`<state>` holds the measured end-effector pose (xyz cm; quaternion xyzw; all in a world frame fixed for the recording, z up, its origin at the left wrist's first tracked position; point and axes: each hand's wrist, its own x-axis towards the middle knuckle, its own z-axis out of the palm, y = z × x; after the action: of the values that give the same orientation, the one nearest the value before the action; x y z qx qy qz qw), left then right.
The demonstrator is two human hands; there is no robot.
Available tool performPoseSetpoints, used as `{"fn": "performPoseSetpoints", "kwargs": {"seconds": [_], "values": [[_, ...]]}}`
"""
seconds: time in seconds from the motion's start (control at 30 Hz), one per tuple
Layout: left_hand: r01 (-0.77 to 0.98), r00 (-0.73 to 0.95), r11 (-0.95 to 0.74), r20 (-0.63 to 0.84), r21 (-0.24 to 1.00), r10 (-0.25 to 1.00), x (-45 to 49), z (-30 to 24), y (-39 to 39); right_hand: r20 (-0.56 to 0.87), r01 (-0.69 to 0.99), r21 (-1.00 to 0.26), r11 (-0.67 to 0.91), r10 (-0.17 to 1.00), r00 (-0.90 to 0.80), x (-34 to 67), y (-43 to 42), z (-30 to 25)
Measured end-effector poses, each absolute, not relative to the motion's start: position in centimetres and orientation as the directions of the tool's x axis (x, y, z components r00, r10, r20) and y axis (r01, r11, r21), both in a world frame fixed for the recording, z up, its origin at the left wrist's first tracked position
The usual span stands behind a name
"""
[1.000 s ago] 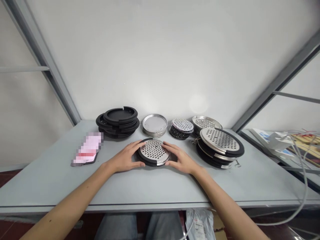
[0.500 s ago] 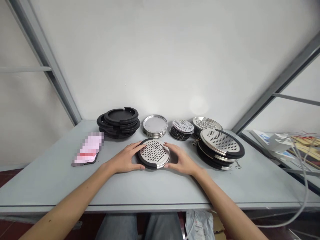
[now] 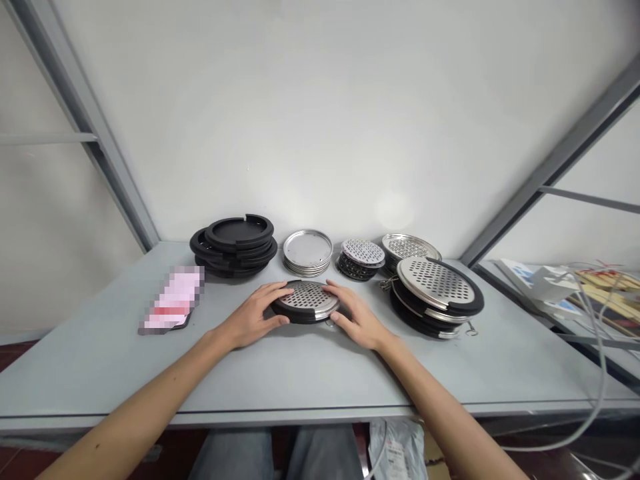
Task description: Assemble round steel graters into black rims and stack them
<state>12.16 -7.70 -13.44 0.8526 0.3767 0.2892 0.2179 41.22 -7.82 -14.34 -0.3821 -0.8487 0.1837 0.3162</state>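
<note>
At the table's middle: a disc (image 3: 306,300), holed metal in a black rim, is lying flat on the table (image 3: 100,360) between both hands.
Left hand (image 3: 253,319): is curling round the disc's left rim, fingertips touching it.
Right hand (image 3: 356,319): is clasping the right rim, fingers bent onto it.
Toward the back edge: black rings (image 3: 233,241) and plates (image 3: 307,251) are sitting in stacks.
Toward the right edge: a taller stack (image 3: 436,293) is standing near the right hand.
</note>
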Motion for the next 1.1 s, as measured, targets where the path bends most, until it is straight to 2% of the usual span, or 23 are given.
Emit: {"fn": "performPoseSetpoints", "kwargs": {"seconds": [0.3, 0.5, 0.6, 0.73, 0.83, 0.93, 1.0, 1.1], "values": [[0.497, 0.561, -0.662, 0.374, 0.561, 0.738, 12.0, -13.5, -7.5, 0.573, 0.437, -0.430, 0.790, 0.613, -0.544, 41.1, -7.3, -13.9], [0.479, 0.597, -0.681, 0.364, 0.554, 0.715, 11.7, -13.7, -7.3, 0.659, 0.448, -0.343, 0.826, 0.551, -0.512, 40.9, -8.0, -13.7], [0.473, 0.609, -0.698, 0.372, 0.538, 0.700, 11.5, -13.9, -7.1, 0.637, 0.462, -0.245, 0.852, 0.501, -0.586, 40.3, -8.8, -13.1], [0.464, 0.609, -0.726, 0.412, 0.509, 0.678, 11.5, -14.0, -7.1, 0.568, 0.416, -0.039, 0.909, 0.363, -0.739, 39.0, -9.4, -12.2], [0.447, 0.600, -0.741, 0.447, 0.500, 0.664, 11.3, -13.8, -7.3, 0.583, 0.379, 0.051, 0.924, 0.281, -0.762, 38.0, -9.6, -12.0], [0.467, 0.536, -0.715, 0.476, 0.521, 0.697, 11.0, -13.9, -7.5, 0.653, 0.389, -0.012, 0.921, 0.302, -0.694, 37.6, -9.9, -11.6], [0.472, 0.472, -0.675, 0.483, 0.568, 0.737, 10.7, -14.1, -7.4, 0.718, 0.422, -0.149, 0.894, 0.391, -0.575, 38.1, -10.2, -11.0], [0.445, 0.435, -0.636, 0.469, 0.630, 0.769, 10.4, -14.3, -7.2, 0.770, 0.488, -0.423, 0.763, 0.587, -0.250, 40.2, -10.8, -9.0]]}}
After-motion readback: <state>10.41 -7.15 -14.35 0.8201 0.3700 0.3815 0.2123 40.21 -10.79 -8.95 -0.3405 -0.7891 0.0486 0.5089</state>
